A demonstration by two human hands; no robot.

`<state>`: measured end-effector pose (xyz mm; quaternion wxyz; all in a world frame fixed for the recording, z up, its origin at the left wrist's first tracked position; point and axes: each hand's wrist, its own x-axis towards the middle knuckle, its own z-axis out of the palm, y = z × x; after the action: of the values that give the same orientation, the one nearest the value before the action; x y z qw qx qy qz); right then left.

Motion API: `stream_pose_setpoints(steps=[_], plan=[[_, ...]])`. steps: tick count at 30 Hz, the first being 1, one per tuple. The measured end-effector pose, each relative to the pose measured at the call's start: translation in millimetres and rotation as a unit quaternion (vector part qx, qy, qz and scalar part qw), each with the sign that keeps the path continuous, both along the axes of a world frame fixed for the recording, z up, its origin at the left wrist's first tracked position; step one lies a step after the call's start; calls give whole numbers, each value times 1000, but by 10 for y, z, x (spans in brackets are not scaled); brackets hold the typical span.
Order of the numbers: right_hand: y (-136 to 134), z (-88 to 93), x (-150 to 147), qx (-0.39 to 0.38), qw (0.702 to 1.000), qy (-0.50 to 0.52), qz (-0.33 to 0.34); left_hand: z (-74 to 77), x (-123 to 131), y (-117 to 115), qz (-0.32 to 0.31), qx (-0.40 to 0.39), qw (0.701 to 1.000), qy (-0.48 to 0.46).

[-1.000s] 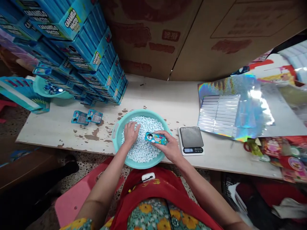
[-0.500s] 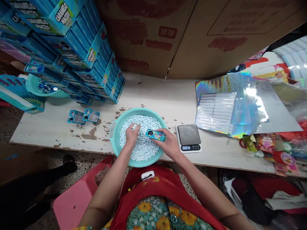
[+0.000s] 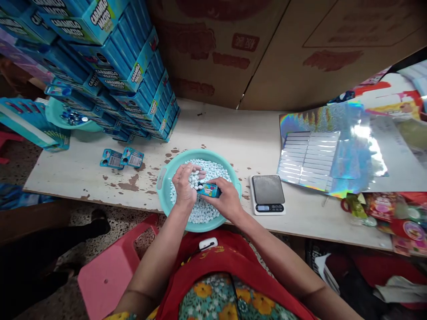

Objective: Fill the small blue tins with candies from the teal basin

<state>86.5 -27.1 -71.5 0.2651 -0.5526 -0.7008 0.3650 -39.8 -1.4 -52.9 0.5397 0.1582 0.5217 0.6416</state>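
Note:
A turquoise basin [image 3: 166,200] full of small pale candies [image 3: 207,215] stands at the table's front edge. My left hand [image 3: 184,184] is over the basin, palm turned up and cupped round a small heap of the candies. Beside it my right hand [image 3: 227,198] grips a small blue candy box [image 3: 210,190] lettered "Caramelo Macizo". The left end of the box meets the candies in my left palm; that end's opening is partly hidden by them.
Right of the basin sits a digital scale [image 3: 267,191]. Two small blue boxes [image 3: 132,157] lie to the left, before tall stacked display cartons [image 3: 133,80]. Shiny holographic sheets [image 3: 353,142] cover the table's right part. Large cardboard [image 3: 267,80] closes off the back. A pink stool [image 3: 106,278] stands below.
My left hand has come up out of the candies with a handful and turned palm up. The right hand has brought the box left against it. The view has shifted slightly.

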Motion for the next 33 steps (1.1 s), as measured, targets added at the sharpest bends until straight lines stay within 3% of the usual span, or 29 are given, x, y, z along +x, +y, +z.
stream_pose_setpoints(steps=[17, 33], plan=[[-6, 54, 37, -7, 997, 71, -41, 47, 89, 16, 4, 17, 998, 53], [-69, -71, 29, -69, 985, 144, -59, 117, 60, -51, -17, 72, 997, 22]])
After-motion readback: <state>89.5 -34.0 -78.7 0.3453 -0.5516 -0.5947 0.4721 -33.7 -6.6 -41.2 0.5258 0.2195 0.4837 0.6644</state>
